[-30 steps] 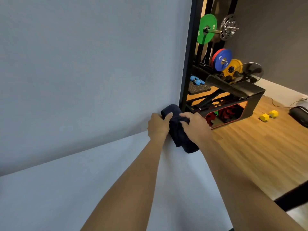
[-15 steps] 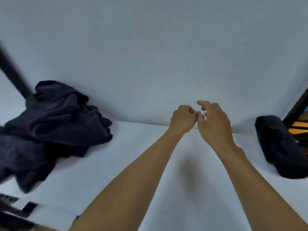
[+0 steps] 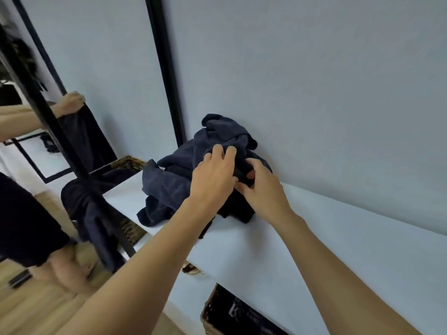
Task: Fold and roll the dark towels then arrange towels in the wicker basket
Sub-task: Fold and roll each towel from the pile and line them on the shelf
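A crumpled pile of dark navy towels (image 3: 179, 180) lies on the white table (image 3: 290, 250), pushed against the pale wall. My left hand (image 3: 212, 175) rests on top of the pile, fingertips curled into a fold. Just to its right, my right hand (image 3: 263, 192) pinches a darker fold between thumb and fingers. One wicker basket (image 3: 209, 315) stands under the table's near edge, mostly hidden. Another wicker basket (image 3: 131, 163) shows at the table's left end, with dark cloth (image 3: 92, 213) hanging by it.
A black-framed mirror (image 3: 48, 112) leans at the left and reflects an arm holding dark cloth. A black vertical post (image 3: 167, 68) runs up the wall behind the pile. Wooden floor (image 3: 36, 310) and a person's leg show at lower left.
A second ago both hands held a rolled towel at the table's right end. They let it go there, and my view swung left. Both hands are now on the towel pile.
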Tool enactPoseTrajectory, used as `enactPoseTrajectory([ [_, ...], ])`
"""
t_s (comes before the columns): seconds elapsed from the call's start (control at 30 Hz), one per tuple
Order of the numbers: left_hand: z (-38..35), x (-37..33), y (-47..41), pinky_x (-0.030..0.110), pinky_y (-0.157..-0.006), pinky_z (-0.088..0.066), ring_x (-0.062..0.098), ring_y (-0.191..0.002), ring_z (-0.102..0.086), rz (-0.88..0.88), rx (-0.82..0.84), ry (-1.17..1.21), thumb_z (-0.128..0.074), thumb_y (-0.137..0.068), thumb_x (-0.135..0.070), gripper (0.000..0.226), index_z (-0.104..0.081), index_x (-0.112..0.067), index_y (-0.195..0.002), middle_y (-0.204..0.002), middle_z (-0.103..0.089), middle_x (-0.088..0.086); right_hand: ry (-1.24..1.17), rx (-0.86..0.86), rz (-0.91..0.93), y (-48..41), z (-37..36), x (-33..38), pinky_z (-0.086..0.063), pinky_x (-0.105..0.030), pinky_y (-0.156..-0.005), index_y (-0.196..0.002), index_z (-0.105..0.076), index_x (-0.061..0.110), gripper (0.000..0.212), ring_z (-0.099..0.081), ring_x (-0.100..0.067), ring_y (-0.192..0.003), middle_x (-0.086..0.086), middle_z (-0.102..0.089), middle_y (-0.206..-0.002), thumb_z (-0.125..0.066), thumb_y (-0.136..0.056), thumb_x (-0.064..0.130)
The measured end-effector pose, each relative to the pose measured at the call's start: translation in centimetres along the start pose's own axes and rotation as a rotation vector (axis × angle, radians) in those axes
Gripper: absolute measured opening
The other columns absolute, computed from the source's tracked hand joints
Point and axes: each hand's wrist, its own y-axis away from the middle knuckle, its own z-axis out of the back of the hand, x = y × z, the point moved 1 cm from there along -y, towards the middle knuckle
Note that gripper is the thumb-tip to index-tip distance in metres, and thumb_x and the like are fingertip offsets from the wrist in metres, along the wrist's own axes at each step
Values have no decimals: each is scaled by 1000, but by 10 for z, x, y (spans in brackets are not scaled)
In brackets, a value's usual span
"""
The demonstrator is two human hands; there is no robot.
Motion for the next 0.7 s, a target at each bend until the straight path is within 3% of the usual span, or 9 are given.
enactPoseTrajectory([
  [0.07,5,14,-6,35,-58,-45,26,-87,-59,25,-74,72,-64,-91,-27,48,-41,-15,-131,-119,-45,8,-22,-50,-18,-9,-11,11,-47,-30,-88,-149,-27,27,66,-57,-17,-110,1,-57,-124,-61,-93,36],
  [0.17,8,25,-17,35,-60,-43,25,-84,-58,2,-67,58,-53,-97,-29,26,-53,-16,-120,-114,-49,6,0,-95,-4,-20,-18,21,-47,-31,-83,-151,-21,31,63,-60,-18,-105,1,-61,-118,-54,-98,31],
  [0.3,11,30,-31,37,-75,-48,21,-99,-51,-64,-103,273,-54,-96,-25,18,-64,-18,-108,-109,-53,3,41,-142,80,-32,-11,36,-51,-32,-80,-129,-53,24,30,-63,-18,-96,3,-67,-105,-51,-99,24],
  [0.4,30,26,-45,39,-84,-48,20,-95,-54,-98,-154,469,-56,-94,-22,11,-65,-18,-98,-97,-62,-1,-18,-254,122,-38,14,50,-53,-35,-78,-109,-64,21,17,-65,-12,-82,8,-69,-90,-56,-96,30],
  [0.53,81,10,-67,22,-67,-50,8,-73,-62,-43,-231,778,-57,-95,-20,7,-63,-18,-91,-75,-65,-8,-72,-372,213,-51,71,82,-55,-44,-72,-89,-69,19,15,-66,-15,-70,7,-67,-72,-60,-92,31],
  [0.7,146,-28,-106,8,-55,-41,-5,-59,-56,-145,-355,928,-62,-92,-20,6,-65,-16,-89,-68,-62,-9,13,-508,301,-59,158,122,-49,-35,-71,-85,-73,12,23,-61,-16,-73,-1,-68,-78,-63,-90,32],
])
